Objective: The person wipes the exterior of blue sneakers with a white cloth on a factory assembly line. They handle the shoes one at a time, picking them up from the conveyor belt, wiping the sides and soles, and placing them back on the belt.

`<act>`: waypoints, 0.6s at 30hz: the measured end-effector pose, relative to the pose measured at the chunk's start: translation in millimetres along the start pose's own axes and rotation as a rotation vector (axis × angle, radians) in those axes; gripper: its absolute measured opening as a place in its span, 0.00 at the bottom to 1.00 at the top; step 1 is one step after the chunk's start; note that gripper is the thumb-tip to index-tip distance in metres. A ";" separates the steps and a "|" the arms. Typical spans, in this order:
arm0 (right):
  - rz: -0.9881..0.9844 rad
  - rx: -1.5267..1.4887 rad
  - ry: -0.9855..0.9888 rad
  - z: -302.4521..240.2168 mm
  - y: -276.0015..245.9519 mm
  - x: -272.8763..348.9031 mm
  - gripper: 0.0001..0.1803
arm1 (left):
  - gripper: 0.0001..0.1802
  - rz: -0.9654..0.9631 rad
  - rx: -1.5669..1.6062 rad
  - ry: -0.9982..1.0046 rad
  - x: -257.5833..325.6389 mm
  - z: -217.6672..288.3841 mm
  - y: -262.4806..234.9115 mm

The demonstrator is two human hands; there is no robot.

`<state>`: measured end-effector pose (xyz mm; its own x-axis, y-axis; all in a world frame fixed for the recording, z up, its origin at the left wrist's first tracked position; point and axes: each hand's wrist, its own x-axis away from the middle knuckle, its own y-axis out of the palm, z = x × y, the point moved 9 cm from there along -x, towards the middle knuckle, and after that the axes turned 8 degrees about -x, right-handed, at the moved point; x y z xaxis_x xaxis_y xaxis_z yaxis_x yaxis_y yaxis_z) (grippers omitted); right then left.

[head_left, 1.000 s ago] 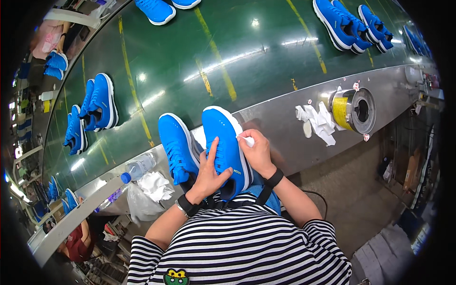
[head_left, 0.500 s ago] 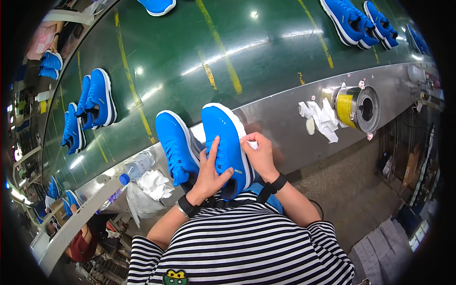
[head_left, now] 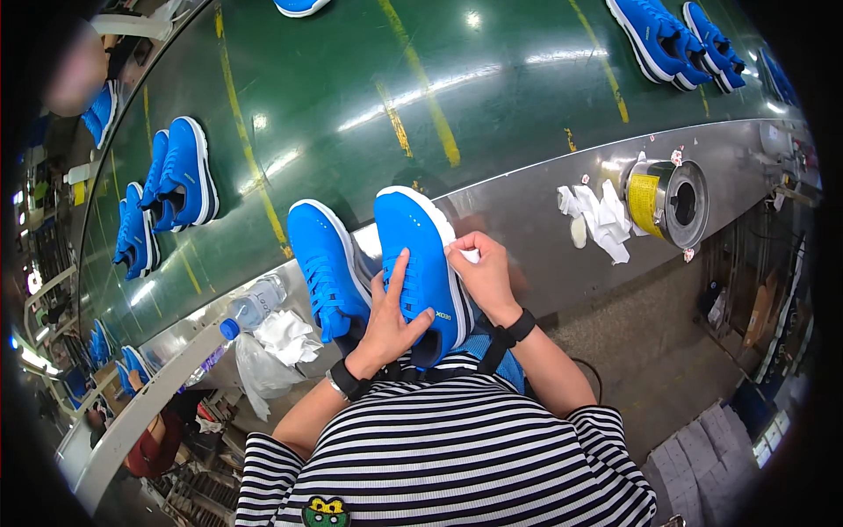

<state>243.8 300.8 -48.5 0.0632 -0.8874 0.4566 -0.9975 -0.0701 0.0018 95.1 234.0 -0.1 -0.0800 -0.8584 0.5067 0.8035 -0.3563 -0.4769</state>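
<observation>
A blue sneaker (head_left: 406, 224) with a white sole stands toe away from me at the bench edge. My left hand (head_left: 391, 321) grips it, fingers over the laces and thumb on its right side. At the sole's right edge, near the forefoot, my right hand (head_left: 483, 272) pinches a small white wad (head_left: 471, 256), cloth or paper. Most of the wad is hidden by the fingers. Just left of this sneaker, a second blue sneaker (head_left: 318, 250) rests untouched, also pointing away.
A green conveyor belt (head_left: 307, 105) with yellow lines carries more blue sneakers (head_left: 186, 171). On the metal ledge, an open round can (head_left: 672, 204) lies beside white scraps (head_left: 601, 220). Left are a water bottle (head_left: 255, 307), crumpled white paper (head_left: 288, 337) and a plastic bag (head_left: 263, 378).
My right fingers have shifted slightly up along the sole's edge. The left hand keeps its grip. Shoes on the far right of the belt appear slightly farther right, and the whole view has shifted a little.
</observation>
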 end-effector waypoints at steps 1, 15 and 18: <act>-0.020 0.012 0.024 3.3 -1.6 4.4 0.07 | 0.50 0.002 -0.016 0.010 0.4 0.2 -0.6; -0.160 0.028 0.052 6.5 -0.4 -20.3 0.08 | 0.50 0.004 -0.002 0.002 0.2 -0.3 0.5; -0.113 -0.059 0.069 1.7 -1.6 -24.5 0.08 | 0.50 0.011 0.015 0.000 -0.7 1.6 -1.7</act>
<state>243.9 321.9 -61.2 0.1748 -0.8421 0.5103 -0.9844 -0.1391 0.1078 94.7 235.8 1.6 -0.0715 -0.8623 0.5013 0.8132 -0.3415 -0.4713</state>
